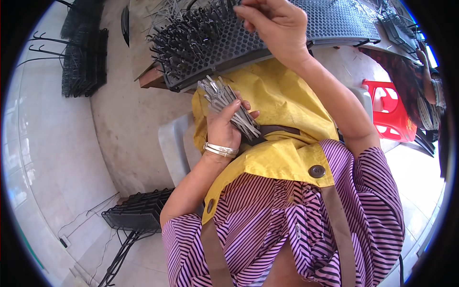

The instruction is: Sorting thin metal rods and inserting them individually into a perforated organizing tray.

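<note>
Now grey strips (220,97) in left hand (223,130); right hand (282,29) apart

One left hand (224,125), one right hand (279,23), one yellow apron (282,91), two apron buttons (317,171) and one red plastic stool (404,125) are counted; grey metal strips (221,97) and black hooked pieces (187,42) are bunched too densely to be counted.

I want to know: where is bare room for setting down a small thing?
On the right part of the perforated tray, between the right hand and the tray's far-right edge. The brown floor between the pale seat and upper-left black racks looks bare too. The tray's left part is crowded with dark slim pieces.
</note>
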`<state>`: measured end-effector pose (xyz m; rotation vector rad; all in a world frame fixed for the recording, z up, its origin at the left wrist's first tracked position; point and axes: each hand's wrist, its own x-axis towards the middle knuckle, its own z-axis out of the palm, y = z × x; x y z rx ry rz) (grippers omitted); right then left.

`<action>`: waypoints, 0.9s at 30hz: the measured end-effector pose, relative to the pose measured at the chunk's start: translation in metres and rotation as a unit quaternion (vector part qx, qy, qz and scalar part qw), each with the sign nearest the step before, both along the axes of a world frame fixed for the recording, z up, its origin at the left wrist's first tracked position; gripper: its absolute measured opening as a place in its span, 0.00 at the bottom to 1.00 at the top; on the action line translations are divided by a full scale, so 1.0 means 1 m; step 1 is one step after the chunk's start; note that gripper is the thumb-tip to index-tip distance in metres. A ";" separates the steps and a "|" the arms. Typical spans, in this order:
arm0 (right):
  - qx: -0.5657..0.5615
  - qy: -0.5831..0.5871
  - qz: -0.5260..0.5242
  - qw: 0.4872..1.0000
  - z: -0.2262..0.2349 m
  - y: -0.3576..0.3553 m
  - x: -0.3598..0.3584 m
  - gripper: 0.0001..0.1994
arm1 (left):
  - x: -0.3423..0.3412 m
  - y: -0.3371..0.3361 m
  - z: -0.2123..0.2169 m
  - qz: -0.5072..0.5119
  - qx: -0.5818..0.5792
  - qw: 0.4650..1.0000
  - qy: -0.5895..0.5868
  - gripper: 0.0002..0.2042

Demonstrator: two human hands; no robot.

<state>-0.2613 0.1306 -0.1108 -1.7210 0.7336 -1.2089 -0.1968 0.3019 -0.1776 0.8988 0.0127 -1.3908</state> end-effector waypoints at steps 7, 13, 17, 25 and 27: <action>-0.308 -0.112 0.051 0.943 -0.006 -0.004 0.026 0.04 | 0.000 0.000 0.000 0.003 0.015 1.000 -0.006 0.12; -0.318 -0.001 0.158 0.935 -0.028 -0.008 0.038 0.04 | 0.002 -0.001 0.003 -0.004 0.013 0.999 -0.037 0.12; -0.357 0.046 0.153 0.920 -0.023 -0.009 0.045 0.05 | 0.003 -0.001 0.001 -0.008 0.005 1.000 -0.028 0.10; -0.433 0.177 0.189 0.863 -0.020 -0.022 0.053 0.05 | 0.002 -0.001 0.003 -0.011 0.011 0.999 -0.040 0.10; -0.474 0.209 0.190 0.834 -0.020 -0.023 0.052 0.06 | 0.002 0.000 0.001 -0.009 0.007 0.999 -0.039 0.09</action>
